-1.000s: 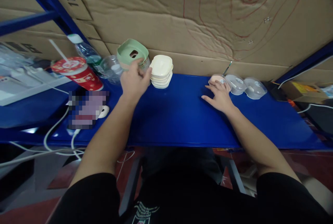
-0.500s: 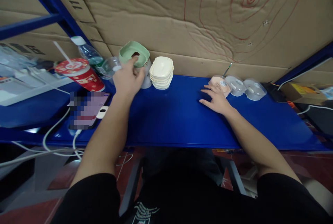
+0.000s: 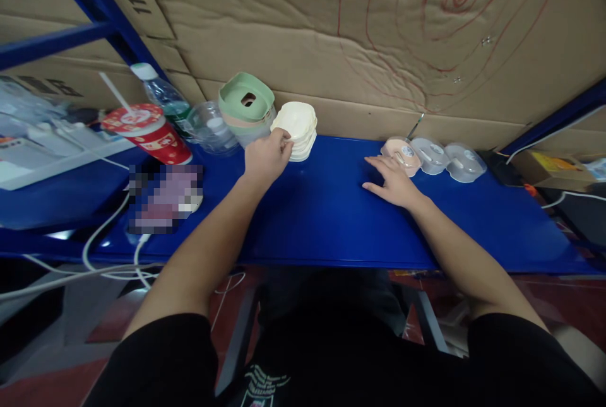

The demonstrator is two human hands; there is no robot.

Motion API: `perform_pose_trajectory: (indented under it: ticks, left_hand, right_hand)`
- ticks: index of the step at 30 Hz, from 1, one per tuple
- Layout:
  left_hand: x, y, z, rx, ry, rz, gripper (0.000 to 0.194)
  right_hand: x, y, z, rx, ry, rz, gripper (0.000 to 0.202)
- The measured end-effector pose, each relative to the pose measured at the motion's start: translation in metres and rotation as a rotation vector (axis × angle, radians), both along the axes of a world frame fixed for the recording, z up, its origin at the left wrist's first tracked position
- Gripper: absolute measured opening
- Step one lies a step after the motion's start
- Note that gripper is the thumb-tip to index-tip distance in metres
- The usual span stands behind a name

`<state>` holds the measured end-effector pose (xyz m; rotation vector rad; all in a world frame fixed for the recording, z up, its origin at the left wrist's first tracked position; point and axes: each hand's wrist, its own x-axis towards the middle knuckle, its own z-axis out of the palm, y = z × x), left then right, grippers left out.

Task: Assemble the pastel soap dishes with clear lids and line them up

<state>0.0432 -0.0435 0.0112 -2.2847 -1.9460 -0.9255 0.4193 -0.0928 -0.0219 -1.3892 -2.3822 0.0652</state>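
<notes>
My left hand [image 3: 267,158] is at the left edge of a stack of cream plastic trays [image 3: 299,123], thumb and fingers closed on the rim of an upper one. Just behind that hand stands a pile of square plastic pieces, topped by a green one [image 3: 240,99] with an oblong hole in its middle. My right hand [image 3: 392,181] rests palm down with fingers apart, beside a peach-coloured container with a clear lid [image 3: 408,153]. Two grey containers with clear lids [image 3: 430,156] [image 3: 464,163] stand to its right.
On the left are a red drink cup [image 3: 163,139] with a straw, a water bottle [image 3: 163,94], clear plastic cups [image 3: 213,132], and a blurred-out phone with a cable. A cardboard wall [image 3: 284,28] backs the blue table [image 3: 326,218]; an open cardboard box [image 3: 552,170] stands right.
My left hand has left the green piece and moved right and nearer to me, onto the cream stack's edge. My right hand has stayed in place.
</notes>
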Motion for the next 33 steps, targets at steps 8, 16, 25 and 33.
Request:
perform_pose_trajectory:
  ticks: [8, 16, 25, 33]
  left_hand:
    - [0.003, 0.0, 0.0, -0.03, 0.027, -0.006, 0.027]
    - [0.006, -0.012, 0.007, 0.114, -0.104, -0.016, 0.023]
    - [0.04, -0.033, 0.0, -0.019, -0.134, -0.248, 0.027]
    - [0.043, -0.021, -0.026, -0.141, 0.154, -0.261, 0.045]
  right_hand:
    - [0.0, 0.001, -0.002, -0.012, -0.026, 0.0, 0.092]
    - [-0.003, -0.001, 0.001, -0.002, 0.06, 0.031, 0.112]
    - [-0.02, -0.017, 0.008, -0.036, 0.14, 0.031, 0.096]
    - [-0.025, -0.012, 0.002, -0.176, 0.051, 0.108, 0.069]
